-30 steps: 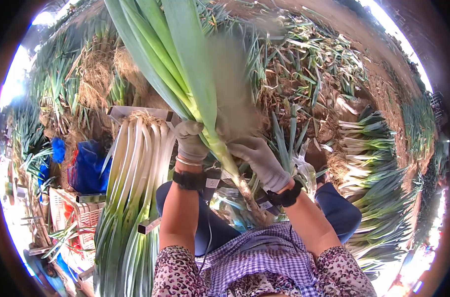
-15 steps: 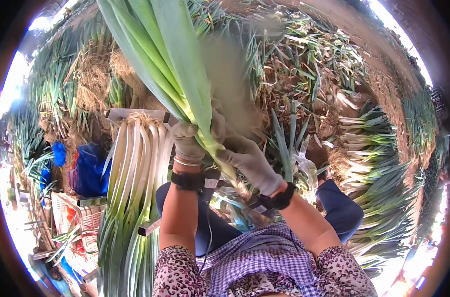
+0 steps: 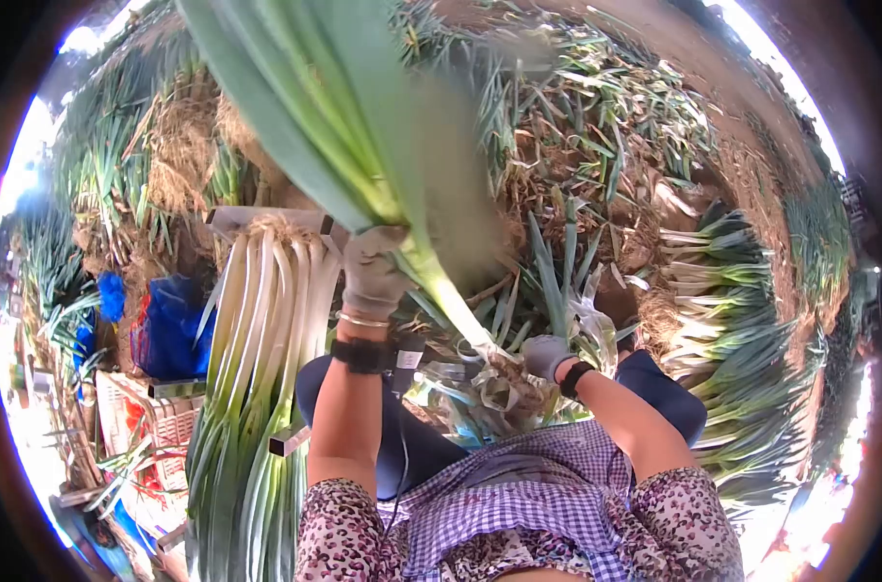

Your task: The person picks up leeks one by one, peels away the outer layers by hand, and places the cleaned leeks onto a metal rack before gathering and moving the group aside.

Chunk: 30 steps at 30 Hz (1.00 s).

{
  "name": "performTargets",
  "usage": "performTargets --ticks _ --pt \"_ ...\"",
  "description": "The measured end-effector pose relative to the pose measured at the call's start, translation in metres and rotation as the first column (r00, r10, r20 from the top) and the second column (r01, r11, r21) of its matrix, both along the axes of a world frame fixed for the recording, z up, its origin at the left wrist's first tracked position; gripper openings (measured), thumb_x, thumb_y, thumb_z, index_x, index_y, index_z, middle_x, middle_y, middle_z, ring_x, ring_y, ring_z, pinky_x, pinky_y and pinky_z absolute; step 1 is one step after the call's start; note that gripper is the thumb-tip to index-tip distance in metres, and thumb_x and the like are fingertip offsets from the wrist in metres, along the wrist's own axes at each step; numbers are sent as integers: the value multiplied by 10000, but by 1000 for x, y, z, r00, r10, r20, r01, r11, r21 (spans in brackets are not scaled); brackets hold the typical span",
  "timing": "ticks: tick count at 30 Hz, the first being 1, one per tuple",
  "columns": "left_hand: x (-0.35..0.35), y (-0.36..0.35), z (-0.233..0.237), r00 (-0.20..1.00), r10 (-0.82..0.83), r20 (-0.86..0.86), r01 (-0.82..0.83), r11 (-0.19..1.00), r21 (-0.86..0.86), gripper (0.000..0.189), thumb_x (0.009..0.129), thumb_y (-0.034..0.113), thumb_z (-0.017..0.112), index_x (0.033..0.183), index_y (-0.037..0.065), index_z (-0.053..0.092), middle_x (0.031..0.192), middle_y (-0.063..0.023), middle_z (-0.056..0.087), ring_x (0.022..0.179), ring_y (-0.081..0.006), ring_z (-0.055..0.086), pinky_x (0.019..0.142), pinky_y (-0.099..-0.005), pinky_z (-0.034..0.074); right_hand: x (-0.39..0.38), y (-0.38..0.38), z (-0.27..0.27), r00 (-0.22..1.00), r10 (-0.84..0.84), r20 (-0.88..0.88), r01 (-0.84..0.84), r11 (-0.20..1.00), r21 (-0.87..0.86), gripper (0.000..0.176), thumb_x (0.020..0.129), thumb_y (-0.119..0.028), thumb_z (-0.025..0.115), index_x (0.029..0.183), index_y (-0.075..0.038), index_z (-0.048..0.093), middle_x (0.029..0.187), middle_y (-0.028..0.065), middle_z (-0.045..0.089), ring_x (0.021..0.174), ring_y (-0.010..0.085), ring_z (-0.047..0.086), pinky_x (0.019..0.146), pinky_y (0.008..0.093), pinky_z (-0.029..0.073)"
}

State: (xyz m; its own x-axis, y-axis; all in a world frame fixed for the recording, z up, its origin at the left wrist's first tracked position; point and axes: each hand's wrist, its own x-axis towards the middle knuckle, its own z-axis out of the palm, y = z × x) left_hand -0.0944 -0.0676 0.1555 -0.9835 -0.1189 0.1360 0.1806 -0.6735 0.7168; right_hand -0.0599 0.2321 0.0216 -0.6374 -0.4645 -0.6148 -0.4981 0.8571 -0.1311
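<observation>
In the head view my left hand (image 3: 373,267), in a grey glove, is closed around a large leek (image 3: 448,294) just below where its leaves fan out. The leek slants, its broad green leaves toward the top of the view and its white shank and brownish root end toward my lap. My right hand (image 3: 546,357), gloved too, is closed right beside the root end. Its fingertips are partly hidden, so I cannot make out what they grip. Pale, loose outer skins (image 3: 523,396) hang around the root end, below that hand.
Cleaned leeks (image 3: 266,320) lie side by side in a metal-ended rack (image 3: 291,441) at my left. Another leek row (image 3: 742,359) lies on the ground to the right. Leaf scraps (image 3: 616,107) heap up ahead. A wicker basket (image 3: 169,436) and blue mesh bag (image 3: 177,330) stand far left.
My right hand has moved from the middle of the shank down and right to the root end. More white shank now shows. My left hand still grips the leek.
</observation>
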Motion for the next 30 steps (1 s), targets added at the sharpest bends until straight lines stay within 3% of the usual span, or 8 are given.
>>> performTargets --ticks 1,8,11,14,18,23,25,30 --pt "0 -2 -3 1000 8 -2 -8 989 149 498 686 237 620 1094 -47 584 857 -169 625 791 -292 617 856 -455 530 -6 5 4 999 -43 -28 44 999 22 248 809 -226 560 910 -60 714 907 190 695 863 361 681 732 449 532" --pt "8 -44 11 963 269 -29 -267 961 73 537 759 235 617 1216 -33 528 899 -152 620 809 -252 605 862 -451 479 9 113 -76 970 -132 -205 146 988 53 242 855 -250 569 938 -54 683 865 157 701 843 370 677 716 436 534" --pt "5 -48 13 946 321 -31 -319 945 68 494 785 201 606 1216 -26 522 890 -148 618 784 -263 606 847 -395 490 -30 70 15 885 -435 -168 341 849 -404 351 865 -315 642 1069 -30 626 940 162 678 891 372 651 787 409 520" --pt "2 -47 9 896 444 3 -444 896 32 447 776 172 605 1173 -20 532 869 -143 619 773 -270 608 889 -413 503 -25 -35 120 901 -429 -66 171 492 -854 382 792 -213 746 1096 -48 584 1069 158 611 910 310 615 801 386 499" --pt "1 -48 2 840 530 116 -540 835 103 385 782 175 623 1114 -14 573 861 -130 638 807 -268 635 865 -429 516 -27 -92 99 885 -404 -233 -57 402 -914 266 801 -109 721 1024 -60 584 920 127 612 801 250 608 728 374 504" --pt "15 -74 2 708 673 213 -701 708 91 313 801 204 637 1046 11 612 882 -126 656 863 -273 654 850 -437 520 -38 8 82 783 -620 45 396 441 -805 240 803 -133 695 1014 -25 659 961 133 669 827 278 654 784 362 505" --pt "15 -81 -7 781 611 130 -624 774 105 345 812 220 639 1069 -5 593 894 -136 650 848 -268 649 831 -428 520 -47 79 37 711 -675 -198 493 679 -544 319 733 -115 750 1033 -73 651 983 146 664 891 280 645 799 384 518" --pt "13 -71 -5 919 383 90 -393 903 172 381 821 227 633 1102 -22 568 895 -150 641 845 -284 639 859 -449 515 -35 -6 110 892 -411 -188 30 469 -883 589 663 -146 815 1194 -96 565 1261 183 533 1204 317 505 990 415 444"
